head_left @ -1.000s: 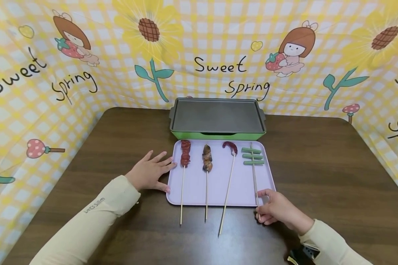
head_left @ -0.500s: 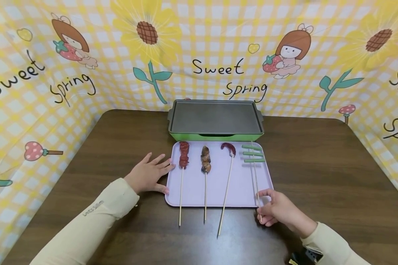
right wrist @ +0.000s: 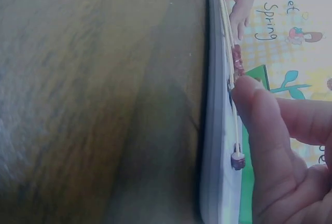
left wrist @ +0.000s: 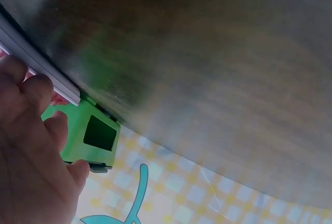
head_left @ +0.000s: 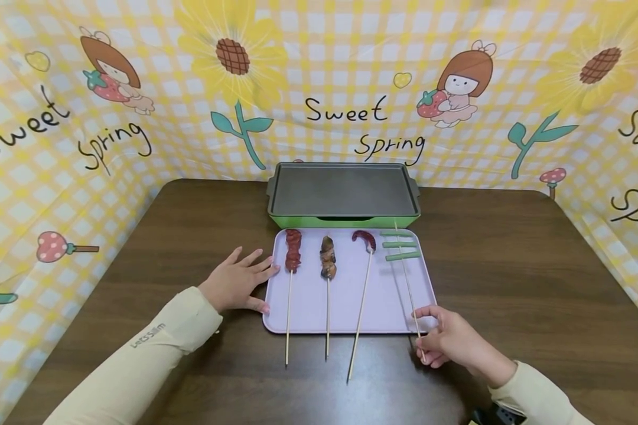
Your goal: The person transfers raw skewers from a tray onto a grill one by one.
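My right hand (head_left: 452,339) pinches the lower stick of a skewer of green bean-like pieces (head_left: 402,256) at the front right corner of a lilac tray (head_left: 308,313). The skewer's food end hangs above the tray, its shadow apart from it, and its tip overlaps the grill's front. My left hand (head_left: 236,280) has its fingers spread, with fingertips and thumb at the tray's left edge. On the tray lie a red meat skewer (head_left: 293,251), a brown mushroom-like skewer (head_left: 327,258) and a skewer with a curled dark red piece (head_left: 365,238). The right wrist view shows the thumb (right wrist: 264,125) close up.
Behind the tray stands a green grill with a flat dark plate (head_left: 345,192); its green side (left wrist: 78,133) shows in the left wrist view. Several sticks overhang the tray's front edge. A yellow checked cloth (head_left: 345,59) hangs around the back and sides of the brown table (head_left: 510,265).
The skewer of green pieces has risen off the tray, and its tip has swung left towards the grill. My right hand has shifted slightly. My left hand stays at the tray's edge.
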A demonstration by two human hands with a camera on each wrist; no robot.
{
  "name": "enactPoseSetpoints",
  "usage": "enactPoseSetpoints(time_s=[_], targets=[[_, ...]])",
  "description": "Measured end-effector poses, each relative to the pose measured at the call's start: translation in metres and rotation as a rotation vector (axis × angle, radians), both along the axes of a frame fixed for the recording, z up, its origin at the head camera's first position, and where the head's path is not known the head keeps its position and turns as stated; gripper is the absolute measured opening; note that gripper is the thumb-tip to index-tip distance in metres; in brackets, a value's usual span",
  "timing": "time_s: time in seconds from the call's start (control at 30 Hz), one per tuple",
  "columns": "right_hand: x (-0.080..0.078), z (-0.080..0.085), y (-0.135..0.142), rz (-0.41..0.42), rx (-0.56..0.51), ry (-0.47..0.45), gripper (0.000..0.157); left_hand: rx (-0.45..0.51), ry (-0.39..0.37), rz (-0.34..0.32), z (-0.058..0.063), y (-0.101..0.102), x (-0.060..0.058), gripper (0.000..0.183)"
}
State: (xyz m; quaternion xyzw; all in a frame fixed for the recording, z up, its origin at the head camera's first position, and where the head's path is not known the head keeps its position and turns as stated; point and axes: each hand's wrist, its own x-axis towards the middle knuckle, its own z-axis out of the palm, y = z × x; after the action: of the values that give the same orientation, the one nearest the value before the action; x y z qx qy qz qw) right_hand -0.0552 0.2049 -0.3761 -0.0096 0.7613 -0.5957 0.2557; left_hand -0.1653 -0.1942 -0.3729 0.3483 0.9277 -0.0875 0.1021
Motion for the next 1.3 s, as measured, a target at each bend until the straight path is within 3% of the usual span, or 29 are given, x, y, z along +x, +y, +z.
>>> enactPoseSetpoints(time_s=[0.2, 0.47, 0.83, 1.1, 1.3], targets=[[-0.001, 0.008, 0.000, 0.004, 0.023, 0.022, 0.051, -0.012, -0.001, 0.000, 0.002, 0.001, 0.000, 0.087], [-0.006, 0.010, 0.001, -0.060, 0.021, 0.046, 0.058, -0.011, 0.016, -0.008, -0.001, 0.002, 0.000, 0.086], [-0.027, 0.014, -0.003, -0.170, 0.096, 0.093, 0.052, -0.015, 0.003, -0.006, 0.000, 0.001, 0.000, 0.087], [-0.040, 0.022, 0.000, -0.172, 0.074, 0.100, 0.052, -0.027, 0.014, -0.021, 0.000, 0.001, -0.003, 0.086], [-0.053, 0.024, -0.001, -0.172, 0.072, 0.119, 0.053, 0.005, -0.022, -0.005, 0.002, 0.000, 0.000, 0.086]])
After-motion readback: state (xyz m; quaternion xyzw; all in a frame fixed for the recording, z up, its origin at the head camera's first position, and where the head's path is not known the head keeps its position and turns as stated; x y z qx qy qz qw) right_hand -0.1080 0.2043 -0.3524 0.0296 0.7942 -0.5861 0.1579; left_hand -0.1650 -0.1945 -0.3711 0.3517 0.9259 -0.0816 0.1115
